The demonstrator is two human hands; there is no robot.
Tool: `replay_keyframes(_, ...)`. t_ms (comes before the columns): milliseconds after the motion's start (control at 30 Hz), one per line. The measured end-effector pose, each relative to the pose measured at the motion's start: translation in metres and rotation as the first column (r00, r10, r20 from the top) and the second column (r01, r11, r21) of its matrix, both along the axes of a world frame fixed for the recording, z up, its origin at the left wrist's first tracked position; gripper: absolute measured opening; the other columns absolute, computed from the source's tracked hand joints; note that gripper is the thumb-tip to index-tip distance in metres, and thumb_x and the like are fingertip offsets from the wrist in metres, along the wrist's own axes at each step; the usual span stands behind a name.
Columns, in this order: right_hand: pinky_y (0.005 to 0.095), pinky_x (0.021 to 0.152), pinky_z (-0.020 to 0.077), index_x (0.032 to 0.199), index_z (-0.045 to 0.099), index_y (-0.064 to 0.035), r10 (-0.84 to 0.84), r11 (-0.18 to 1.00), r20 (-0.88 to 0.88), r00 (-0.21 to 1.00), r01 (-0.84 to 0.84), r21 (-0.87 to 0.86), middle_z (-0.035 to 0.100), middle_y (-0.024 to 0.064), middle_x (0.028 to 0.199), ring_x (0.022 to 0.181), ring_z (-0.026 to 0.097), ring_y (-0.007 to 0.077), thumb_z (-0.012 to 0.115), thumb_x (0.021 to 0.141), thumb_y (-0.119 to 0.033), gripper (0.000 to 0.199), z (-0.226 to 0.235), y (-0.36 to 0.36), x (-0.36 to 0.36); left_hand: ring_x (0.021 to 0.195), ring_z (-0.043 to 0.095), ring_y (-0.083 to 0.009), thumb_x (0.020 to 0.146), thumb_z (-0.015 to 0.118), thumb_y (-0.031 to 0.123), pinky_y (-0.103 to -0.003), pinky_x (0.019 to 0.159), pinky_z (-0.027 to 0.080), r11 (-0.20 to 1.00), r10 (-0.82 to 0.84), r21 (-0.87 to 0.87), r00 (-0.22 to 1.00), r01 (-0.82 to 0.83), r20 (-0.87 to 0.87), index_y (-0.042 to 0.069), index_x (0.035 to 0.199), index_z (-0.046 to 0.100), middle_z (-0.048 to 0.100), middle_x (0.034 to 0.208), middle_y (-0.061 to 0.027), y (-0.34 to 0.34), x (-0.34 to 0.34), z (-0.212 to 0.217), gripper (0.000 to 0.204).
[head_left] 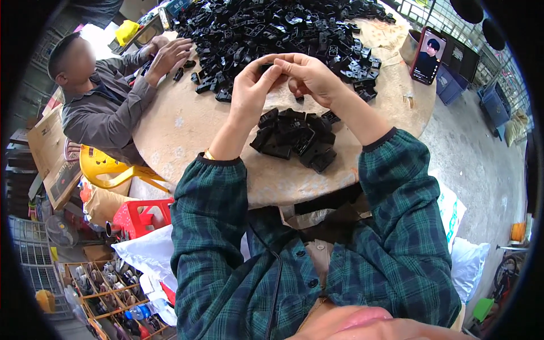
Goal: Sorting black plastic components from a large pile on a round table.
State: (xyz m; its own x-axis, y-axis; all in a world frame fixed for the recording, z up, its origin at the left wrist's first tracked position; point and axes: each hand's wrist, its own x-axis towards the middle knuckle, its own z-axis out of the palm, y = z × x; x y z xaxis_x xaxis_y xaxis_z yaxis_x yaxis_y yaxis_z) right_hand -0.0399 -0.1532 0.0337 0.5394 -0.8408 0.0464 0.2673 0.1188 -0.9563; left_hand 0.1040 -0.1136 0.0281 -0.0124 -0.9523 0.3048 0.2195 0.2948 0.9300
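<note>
Above the near part of the round table, my left hand [249,86] and my right hand [313,80] meet with fingers pinched together. Whatever they hold is mostly covered by the fingers; only a dark patch shows between them. Just below my hands, a small heap of black plastic parts [297,137] lies on the tablecloth. Beyond them spreads a far larger pile of black plastic parts [277,34].
The table [181,144] has a pale patterned cloth. A phone [429,55] stands upright at the right edge. On the left sits a co-worker [107,102] with hands by the pile. A yellow chair [105,167] and red stool [139,218] stand at lower left.
</note>
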Motion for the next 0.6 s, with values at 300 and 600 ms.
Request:
replay_keyframes(300, 0.0205, 0.058, 0.0472, 0.114, 0.055, -0.0055, -0.167, 0.835, -0.291, 0.942, -0.022, -0.550, 0.063, 0.0029, 0.084, 0.068, 0.058, 0.0077, 0.061, 0.083, -0.036, 0.044, 0.020, 0.000, -0.027, 0.083, 0.060, -0.0136, 0.090, 0.050, 0.007, -0.024, 0.073, 0.051, 0.997, -0.043, -0.058, 0.993, 0.050, 0.114, -0.001, 0.113, 0.049, 0.060, 0.095, -0.0109, 0.002, 0.011, 0.006, 0.025)
replay_keyframes(600, 0.0334, 0.082, 0.0455, 0.121, 0.052, -0.0128, -0.813, 0.410, -0.502, 0.297, -0.320, -0.854, 0.063, 0.0115, 0.096, 0.087, 0.060, 0.0258, 0.071, 0.066, -0.020, 0.058, -0.002, 0.014, -0.152, 0.091, 0.055, -0.0314, 0.080, 0.059, 0.027, -0.036, 0.079, 0.044, 0.990, 0.124, -0.138, 0.243, 0.043, 0.962, 0.001, 0.100, 0.058, 0.058, 0.094, -0.0187, 0.002, 0.021, -0.002, 0.033)
